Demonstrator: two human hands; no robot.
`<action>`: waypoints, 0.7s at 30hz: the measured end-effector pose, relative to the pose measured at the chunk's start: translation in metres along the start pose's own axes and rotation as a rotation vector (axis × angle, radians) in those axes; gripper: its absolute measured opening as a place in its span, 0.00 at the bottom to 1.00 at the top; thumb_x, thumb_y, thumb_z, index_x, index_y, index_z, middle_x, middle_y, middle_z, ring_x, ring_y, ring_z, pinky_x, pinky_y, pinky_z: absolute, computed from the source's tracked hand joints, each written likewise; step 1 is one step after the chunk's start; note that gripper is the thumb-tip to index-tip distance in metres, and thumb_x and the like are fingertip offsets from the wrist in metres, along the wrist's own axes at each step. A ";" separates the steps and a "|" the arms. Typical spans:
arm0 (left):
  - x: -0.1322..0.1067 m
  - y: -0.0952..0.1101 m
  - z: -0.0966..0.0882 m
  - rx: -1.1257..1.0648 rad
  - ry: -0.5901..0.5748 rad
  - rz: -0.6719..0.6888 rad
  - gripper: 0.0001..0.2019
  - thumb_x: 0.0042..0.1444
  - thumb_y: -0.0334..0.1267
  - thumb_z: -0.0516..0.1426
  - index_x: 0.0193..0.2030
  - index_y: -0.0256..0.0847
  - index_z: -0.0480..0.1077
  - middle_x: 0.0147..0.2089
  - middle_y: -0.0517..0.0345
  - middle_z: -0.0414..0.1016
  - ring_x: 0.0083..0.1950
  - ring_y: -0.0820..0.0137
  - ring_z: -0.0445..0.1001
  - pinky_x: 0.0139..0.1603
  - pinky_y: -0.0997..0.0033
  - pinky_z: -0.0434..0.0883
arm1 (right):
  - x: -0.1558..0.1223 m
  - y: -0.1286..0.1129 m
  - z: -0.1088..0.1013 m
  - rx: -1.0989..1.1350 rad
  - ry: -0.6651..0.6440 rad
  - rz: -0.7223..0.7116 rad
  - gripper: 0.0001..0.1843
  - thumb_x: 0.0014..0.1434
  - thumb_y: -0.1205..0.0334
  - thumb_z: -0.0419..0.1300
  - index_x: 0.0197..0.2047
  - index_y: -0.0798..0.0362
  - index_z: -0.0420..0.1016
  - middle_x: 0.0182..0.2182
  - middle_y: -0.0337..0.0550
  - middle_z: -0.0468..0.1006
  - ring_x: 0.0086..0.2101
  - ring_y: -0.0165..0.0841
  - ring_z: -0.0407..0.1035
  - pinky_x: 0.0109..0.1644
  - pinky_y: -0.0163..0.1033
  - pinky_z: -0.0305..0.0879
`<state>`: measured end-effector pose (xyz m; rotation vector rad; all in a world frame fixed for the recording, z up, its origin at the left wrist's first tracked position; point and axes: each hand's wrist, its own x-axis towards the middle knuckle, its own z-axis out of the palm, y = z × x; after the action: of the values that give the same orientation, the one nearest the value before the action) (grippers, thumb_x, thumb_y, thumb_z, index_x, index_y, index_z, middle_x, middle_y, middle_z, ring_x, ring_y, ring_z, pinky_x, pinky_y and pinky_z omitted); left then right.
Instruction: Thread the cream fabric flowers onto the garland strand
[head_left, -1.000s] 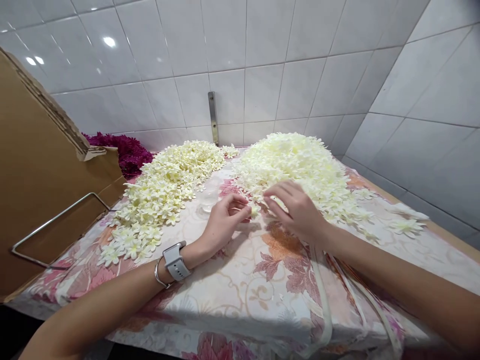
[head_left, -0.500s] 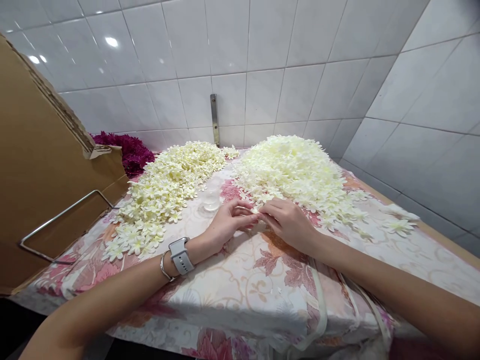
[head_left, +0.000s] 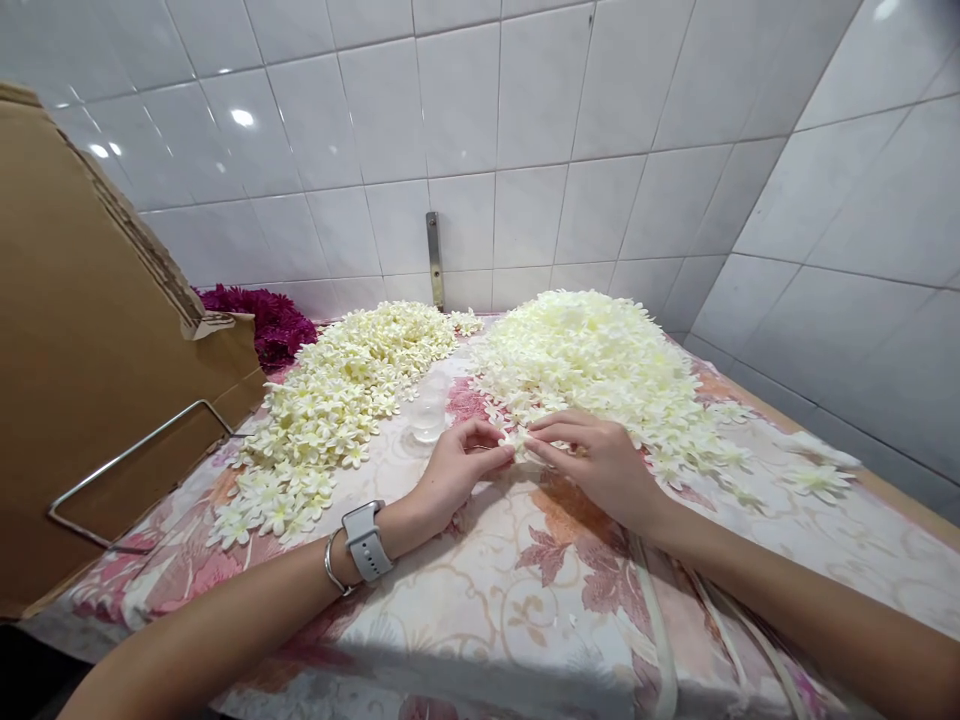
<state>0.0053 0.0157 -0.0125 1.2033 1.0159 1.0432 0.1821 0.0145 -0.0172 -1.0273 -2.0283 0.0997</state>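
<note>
My left hand [head_left: 455, 472] and my right hand [head_left: 596, 460] meet at the middle of the table, fingertips pinched together on one small cream fabric flower [head_left: 517, 441]. Both hands rest on the floral tablecloth [head_left: 487, 570]. A watch and a bangle sit on my left wrist. Just behind my right hand rises a big heap of cream flowers [head_left: 592, 355]. A second, flatter spread of cream flowers [head_left: 337, 400] lies to the left of my left hand.
A small clear cup [head_left: 428, 415] stands between the two flower piles. Dark magenta flowers [head_left: 266, 320] lie at the back left. A cardboard box [head_left: 82, 350] with a metal rod stands at the left. White tiled walls close in the back and right.
My right hand came down from the edge of the heap and met the left; both now pinch one flower. The camera view shifted slightly downward.
</note>
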 end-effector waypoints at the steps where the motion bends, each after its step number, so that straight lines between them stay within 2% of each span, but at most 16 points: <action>1: 0.000 0.000 0.000 0.003 0.012 0.003 0.09 0.42 0.35 0.65 0.27 0.38 0.68 0.27 0.63 0.71 0.31 0.73 0.73 0.35 0.73 0.70 | 0.001 0.002 -0.002 -0.008 0.023 0.026 0.11 0.60 0.63 0.56 0.26 0.51 0.73 0.28 0.43 0.78 0.30 0.35 0.72 0.34 0.38 0.66; 4: 0.001 -0.001 0.000 0.011 0.035 0.010 0.08 0.43 0.33 0.64 0.27 0.38 0.67 0.26 0.63 0.71 0.30 0.73 0.73 0.34 0.74 0.70 | 0.003 0.008 -0.003 -0.042 0.042 0.069 0.13 0.60 0.63 0.55 0.24 0.51 0.72 0.25 0.42 0.77 0.27 0.34 0.71 0.30 0.38 0.65; 8: 0.001 0.000 0.000 0.018 0.033 0.010 0.08 0.42 0.33 0.64 0.26 0.38 0.67 0.26 0.62 0.71 0.29 0.74 0.72 0.33 0.74 0.69 | 0.001 0.005 0.003 -0.110 0.064 0.044 0.10 0.62 0.65 0.50 0.40 0.54 0.73 0.39 0.52 0.76 0.41 0.42 0.69 0.43 0.47 0.65; 10: 0.000 0.000 0.000 0.024 0.020 0.014 0.08 0.41 0.33 0.64 0.26 0.38 0.67 0.24 0.63 0.70 0.28 0.74 0.71 0.32 0.74 0.68 | -0.002 -0.002 0.006 -0.117 0.039 0.001 0.10 0.62 0.63 0.51 0.43 0.54 0.71 0.40 0.53 0.74 0.43 0.43 0.67 0.45 0.48 0.64; 13: 0.001 -0.001 0.000 0.032 -0.010 0.028 0.09 0.40 0.33 0.64 0.26 0.38 0.68 0.25 0.63 0.70 0.28 0.74 0.70 0.31 0.75 0.67 | -0.003 -0.008 0.006 -0.083 -0.059 -0.069 0.04 0.60 0.63 0.54 0.36 0.50 0.70 0.31 0.43 0.75 0.35 0.37 0.68 0.39 0.42 0.66; 15: 0.001 -0.003 -0.001 0.035 -0.020 0.035 0.09 0.40 0.33 0.64 0.27 0.38 0.68 0.26 0.62 0.71 0.30 0.73 0.70 0.33 0.74 0.68 | -0.002 -0.005 0.004 -0.079 -0.077 -0.063 0.07 0.60 0.66 0.53 0.32 0.50 0.69 0.28 0.41 0.75 0.32 0.35 0.68 0.35 0.39 0.65; 18: 0.001 -0.004 -0.001 0.034 -0.016 0.037 0.09 0.41 0.35 0.64 0.27 0.38 0.68 0.27 0.62 0.71 0.31 0.72 0.71 0.35 0.72 0.68 | 0.003 0.006 -0.002 -0.121 -0.018 -0.010 0.08 0.62 0.67 0.50 0.34 0.51 0.69 0.30 0.45 0.75 0.34 0.39 0.68 0.36 0.43 0.65; 21: 0.001 -0.004 -0.001 0.032 -0.025 0.038 0.09 0.42 0.35 0.64 0.27 0.39 0.68 0.27 0.61 0.72 0.31 0.72 0.71 0.36 0.72 0.69 | 0.006 0.010 -0.006 -0.140 -0.008 -0.022 0.06 0.61 0.62 0.53 0.39 0.52 0.69 0.35 0.50 0.74 0.38 0.43 0.67 0.40 0.47 0.64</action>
<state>0.0045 0.0167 -0.0164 1.2630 0.9965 1.0426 0.1904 0.0237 -0.0133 -1.0914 -2.0773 -0.0506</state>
